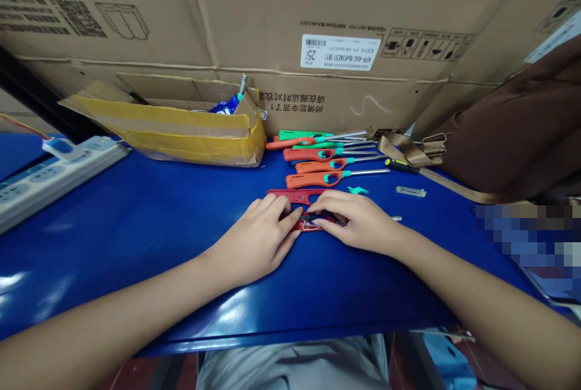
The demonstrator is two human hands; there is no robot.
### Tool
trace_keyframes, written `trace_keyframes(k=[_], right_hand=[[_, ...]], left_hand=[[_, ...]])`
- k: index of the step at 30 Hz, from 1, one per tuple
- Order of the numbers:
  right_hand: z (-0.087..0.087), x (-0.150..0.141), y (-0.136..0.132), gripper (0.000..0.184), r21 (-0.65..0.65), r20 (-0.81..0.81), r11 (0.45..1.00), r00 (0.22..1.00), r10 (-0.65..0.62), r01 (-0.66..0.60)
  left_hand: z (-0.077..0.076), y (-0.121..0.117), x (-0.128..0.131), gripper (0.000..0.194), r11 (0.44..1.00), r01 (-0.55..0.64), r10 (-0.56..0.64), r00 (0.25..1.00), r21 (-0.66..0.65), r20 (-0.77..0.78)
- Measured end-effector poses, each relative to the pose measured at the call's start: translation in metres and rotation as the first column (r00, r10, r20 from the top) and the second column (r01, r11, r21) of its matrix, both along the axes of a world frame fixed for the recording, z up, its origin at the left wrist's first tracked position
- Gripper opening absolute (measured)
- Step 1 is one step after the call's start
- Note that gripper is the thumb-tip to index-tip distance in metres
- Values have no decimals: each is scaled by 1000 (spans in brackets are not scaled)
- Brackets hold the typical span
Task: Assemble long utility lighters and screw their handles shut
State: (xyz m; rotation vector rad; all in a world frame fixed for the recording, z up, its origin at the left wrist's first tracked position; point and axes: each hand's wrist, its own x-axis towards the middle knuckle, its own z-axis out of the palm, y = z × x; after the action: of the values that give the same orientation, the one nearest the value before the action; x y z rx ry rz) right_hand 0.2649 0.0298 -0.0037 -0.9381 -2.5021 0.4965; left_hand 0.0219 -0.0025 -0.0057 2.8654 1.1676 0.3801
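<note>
An opened red lighter half (311,227) lies on the blue table, with dark parts and a pale wire showing inside. My left hand (261,234) grips its left end between thumb and fingers. My right hand (356,220) is closed over its right side, thumb and forefinger at the inner parts; the hand hides much of that end. A metal tip (397,218) shows just past my right hand. Behind my fingers lies the other red casing half (295,196). A loose teal trigger piece (358,190) rests beside it.
Several assembled gas lighters (313,180) in orange, red and green are stacked behind. A cardboard box (190,138) with yellow tape stands back left, a power strip (45,175) far left. Right are a clear plastic piece (411,191), a yellow-black tool (402,166) and a tan strap (458,190).
</note>
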Motion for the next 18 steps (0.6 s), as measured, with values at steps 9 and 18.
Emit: trace_keyframes(k=[9,18], right_hand=[[-7,0,2,22,61,-25,995,997,74,-73],[3,2,-3,31,228,254,957,960,119,-179]], left_hand=[[-11,4,0,40,998,30,-21,984,-48,178],[-11,2,-2,30,998,58,-63,981,28,181]])
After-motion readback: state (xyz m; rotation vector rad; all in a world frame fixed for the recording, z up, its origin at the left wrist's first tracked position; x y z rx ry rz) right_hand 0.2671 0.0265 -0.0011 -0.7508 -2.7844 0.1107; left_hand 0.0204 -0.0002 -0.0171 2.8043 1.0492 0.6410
